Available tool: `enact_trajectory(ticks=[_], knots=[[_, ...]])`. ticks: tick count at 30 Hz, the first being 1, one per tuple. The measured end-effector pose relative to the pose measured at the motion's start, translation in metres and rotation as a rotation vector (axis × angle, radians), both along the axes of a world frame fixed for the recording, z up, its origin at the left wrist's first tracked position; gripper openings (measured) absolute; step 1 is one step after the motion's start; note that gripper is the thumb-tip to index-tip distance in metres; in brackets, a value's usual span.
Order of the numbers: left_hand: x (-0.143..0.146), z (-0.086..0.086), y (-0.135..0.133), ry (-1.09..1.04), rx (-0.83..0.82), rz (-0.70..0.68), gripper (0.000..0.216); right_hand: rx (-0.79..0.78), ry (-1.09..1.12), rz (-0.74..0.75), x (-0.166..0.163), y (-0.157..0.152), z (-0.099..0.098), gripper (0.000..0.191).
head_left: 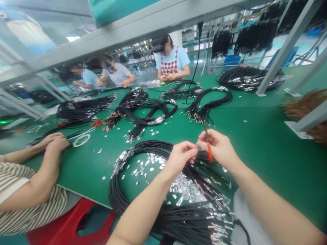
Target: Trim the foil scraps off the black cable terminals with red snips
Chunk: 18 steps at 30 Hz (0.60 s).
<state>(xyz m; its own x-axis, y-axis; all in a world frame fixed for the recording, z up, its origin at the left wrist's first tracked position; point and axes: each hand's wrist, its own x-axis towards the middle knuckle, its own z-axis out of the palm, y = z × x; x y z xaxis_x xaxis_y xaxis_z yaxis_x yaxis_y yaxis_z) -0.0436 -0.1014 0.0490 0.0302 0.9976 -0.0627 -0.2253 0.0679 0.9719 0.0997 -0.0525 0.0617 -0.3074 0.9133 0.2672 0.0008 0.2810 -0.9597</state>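
Observation:
My left hand (182, 155) and my right hand (219, 147) meet above a large coil of black cables (133, 149) on the green table (255, 136). The right hand is closed round a small tool with an orange handle (209, 152), its metal tip pointing up. The left hand's fingers are pinched on a thin wire end at the tool; the wire itself is too small to make out. Stripped cable ends (217, 224) lie below my forearms. A heap of silver foil scraps (186, 187) sits inside the coil.
A person in a striped top rests both hands (55, 140) on the table at my left, near a white ring (81, 140) and red scissors (97, 123). More cable bundles (143, 109) lie across the table. Other people (171, 63) work at the far side. Grey frame posts (278, 54) stand on the right.

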Motion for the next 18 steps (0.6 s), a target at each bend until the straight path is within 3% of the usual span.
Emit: enact_trajectory(ticks=[3,5,7,11,13,18], knots=[[-0.004,-0.001,-0.008,-0.110,0.011,0.036,0.019,-0.139,0.091,0.013,-0.005,0.003,-0.011,0.023],[-0.007,0.000,-0.010,-0.140,0.021,0.068,0.019,-0.121,0.044,-0.014,-0.004,0.001,-0.015,0.023],[-0.008,0.000,-0.010,-0.148,0.002,0.098,0.019,0.040,-0.131,-0.059,0.001,-0.003,-0.014,0.018],[-0.011,-0.001,-0.005,-0.190,-0.072,0.141,0.024,0.603,-0.654,-0.094,0.011,-0.012,-0.008,0.017],[-0.012,-0.003,-0.003,-0.216,-0.085,0.150,0.025,0.805,-0.841,-0.101,0.012,-0.014,-0.008,0.022],[-0.011,-0.005,-0.002,-0.223,-0.074,0.149,0.023,1.034,-1.056,-0.213,0.010,-0.012,-0.012,0.024]])
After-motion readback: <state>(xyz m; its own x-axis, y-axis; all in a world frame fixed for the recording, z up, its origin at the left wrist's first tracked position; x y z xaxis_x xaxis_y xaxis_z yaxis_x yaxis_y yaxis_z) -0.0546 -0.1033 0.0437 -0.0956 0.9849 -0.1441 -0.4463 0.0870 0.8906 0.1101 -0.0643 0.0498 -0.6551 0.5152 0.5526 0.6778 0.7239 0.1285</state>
